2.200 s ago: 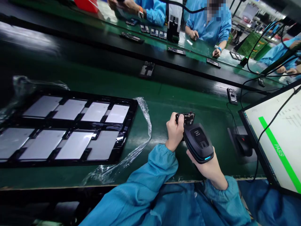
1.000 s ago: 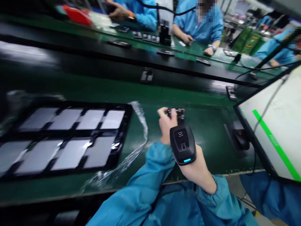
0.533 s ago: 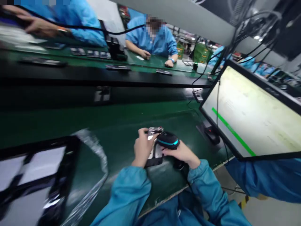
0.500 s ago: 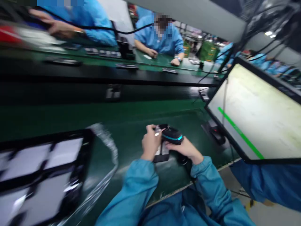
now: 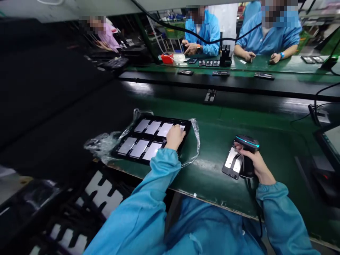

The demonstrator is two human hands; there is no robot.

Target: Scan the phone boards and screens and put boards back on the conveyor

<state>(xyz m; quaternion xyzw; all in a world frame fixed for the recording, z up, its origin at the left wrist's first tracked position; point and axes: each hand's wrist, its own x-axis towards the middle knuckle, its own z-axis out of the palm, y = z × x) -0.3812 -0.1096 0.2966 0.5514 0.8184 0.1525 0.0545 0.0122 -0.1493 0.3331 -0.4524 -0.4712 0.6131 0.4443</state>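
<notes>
My left hand (image 5: 175, 136) reaches over a black tray (image 5: 124, 157) of flat silver phone batteries (image 5: 139, 148). Its fingers curl down at the right end of the far row; the fingertips and anything between them are hidden. My right hand (image 5: 257, 163) is wrapped round the grip of a black barcode scanner (image 5: 247, 142) with a lit blue band. Close beside the scanner, to its left, is an open phone body (image 5: 233, 163) with a silver inside, partly covered by the scanner head. Whether my right thumb touches the phone, I cannot tell.
Clear plastic wrap (image 5: 196, 140) lies around the tray. A dark ledge (image 5: 196, 80) beyond the green bench (image 5: 209, 184) carries several phone bodies. A monitor (image 5: 330, 141) stands at right. Co-workers in blue sit opposite. More trays (image 5: 103, 194) are stacked below left.
My left hand has left the phone body and moved left to the battery tray. My right hand still holds the scanner by the phone. The view has turned left.
</notes>
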